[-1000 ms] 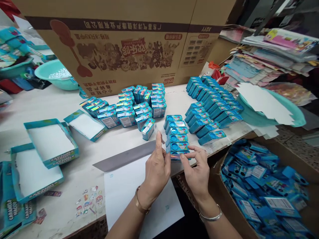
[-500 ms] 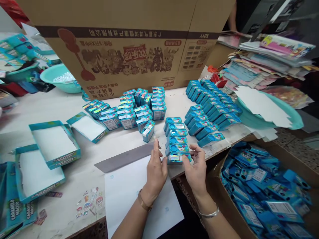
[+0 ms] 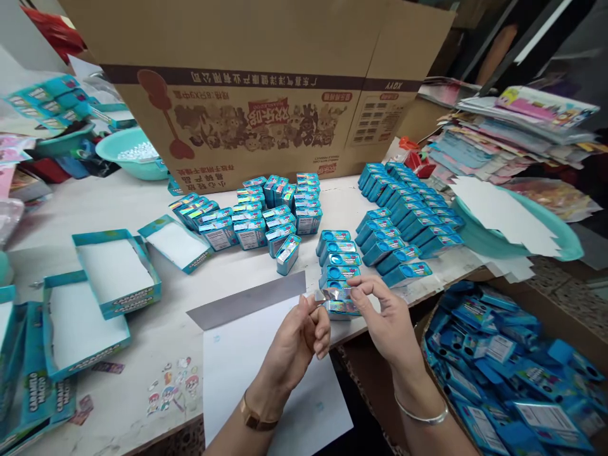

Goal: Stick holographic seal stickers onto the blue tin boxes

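Left hand: your left hand (image 3: 297, 335) was curled narrow, thumb and forefinger pinching the left end of a small shiny holographic sticker strip (image 3: 331, 294).
Right hand: your right hand (image 3: 387, 320) pinched the right end of the holographic sticker strip, its other fingers loosely bent.
Strip: it hung stretched between your two hands just above the front edge of the white surface (image 3: 118, 202), long axis running left to right.
Box below: a small blue plastic box (image 3: 342, 309) lay directly under the strip, at the near end of a column of blue boxes (image 3: 338, 258). Its long axis was parallel to the strip; whether the two touched could not be told.
Nearer hand: your hands flanked the box, both about equally close.
Around: a white paper sheet (image 3: 266, 361) lay under your left hand, and a carton of loose blue boxes (image 3: 498, 354) stood beyond the front right corner.
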Action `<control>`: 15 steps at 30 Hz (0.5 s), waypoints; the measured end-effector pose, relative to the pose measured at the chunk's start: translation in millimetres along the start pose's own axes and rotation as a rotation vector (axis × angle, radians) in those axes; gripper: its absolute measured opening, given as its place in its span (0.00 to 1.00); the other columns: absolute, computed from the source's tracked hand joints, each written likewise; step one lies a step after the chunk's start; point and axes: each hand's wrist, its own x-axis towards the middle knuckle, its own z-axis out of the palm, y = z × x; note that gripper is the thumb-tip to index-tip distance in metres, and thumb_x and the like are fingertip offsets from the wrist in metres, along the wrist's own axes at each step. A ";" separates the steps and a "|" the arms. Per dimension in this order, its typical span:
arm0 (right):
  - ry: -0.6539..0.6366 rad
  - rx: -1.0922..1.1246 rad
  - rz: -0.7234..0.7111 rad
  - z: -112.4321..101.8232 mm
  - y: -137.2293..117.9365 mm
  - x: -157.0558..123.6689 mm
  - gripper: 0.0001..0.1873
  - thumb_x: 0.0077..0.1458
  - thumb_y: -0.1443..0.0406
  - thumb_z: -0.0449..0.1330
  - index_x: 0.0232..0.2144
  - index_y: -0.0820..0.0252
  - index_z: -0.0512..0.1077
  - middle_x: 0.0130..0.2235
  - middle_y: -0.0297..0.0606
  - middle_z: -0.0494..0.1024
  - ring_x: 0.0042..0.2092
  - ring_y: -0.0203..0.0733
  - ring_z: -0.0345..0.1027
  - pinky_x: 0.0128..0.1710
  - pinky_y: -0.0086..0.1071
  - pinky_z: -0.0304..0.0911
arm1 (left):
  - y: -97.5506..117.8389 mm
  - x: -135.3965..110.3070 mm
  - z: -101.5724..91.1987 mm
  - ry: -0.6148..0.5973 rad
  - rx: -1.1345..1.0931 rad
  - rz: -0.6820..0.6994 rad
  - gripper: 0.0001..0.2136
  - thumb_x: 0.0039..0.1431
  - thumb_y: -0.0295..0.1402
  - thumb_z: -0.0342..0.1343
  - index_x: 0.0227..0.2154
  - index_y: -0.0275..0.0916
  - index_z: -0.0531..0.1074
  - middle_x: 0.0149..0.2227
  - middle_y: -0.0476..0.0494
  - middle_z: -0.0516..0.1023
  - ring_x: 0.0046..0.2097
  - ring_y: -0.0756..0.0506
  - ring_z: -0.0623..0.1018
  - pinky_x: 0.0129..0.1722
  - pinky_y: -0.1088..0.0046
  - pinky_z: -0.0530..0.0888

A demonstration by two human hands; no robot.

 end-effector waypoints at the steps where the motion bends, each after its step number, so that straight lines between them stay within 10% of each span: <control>1: 0.020 -0.024 -0.007 3.2 -0.2 0.8 0.16 0.63 0.56 0.58 0.26 0.56 0.71 0.40 0.39 0.76 0.46 0.45 0.71 0.49 0.39 0.64 | -2.9 5.0 -0.3 0.069 0.088 0.055 0.25 0.53 0.59 0.60 0.30 0.38 0.73 0.19 0.57 0.60 0.19 0.55 0.56 0.19 0.77 0.58; 7: 0.137 -0.359 -0.176 19.5 9.8 4.3 0.12 0.62 0.62 0.58 0.25 0.55 0.70 0.38 0.39 0.75 0.45 0.47 0.68 0.48 0.43 0.61 | -18.8 43.0 -4.9 0.523 0.577 0.465 0.15 0.57 0.43 0.61 0.24 0.36 0.77 0.24 0.49 0.75 0.29 0.49 0.71 0.32 0.74 0.68; 15: 0.170 -0.490 -0.198 24.8 30.4 8.8 0.11 0.62 0.63 0.57 0.27 0.55 0.71 0.40 0.42 0.73 0.47 0.49 0.67 0.48 0.45 0.63 | -29.3 55.7 -14.8 0.553 0.947 0.566 0.14 0.64 0.37 0.54 0.24 0.39 0.76 0.24 0.48 0.73 0.28 0.49 0.70 0.30 0.73 0.65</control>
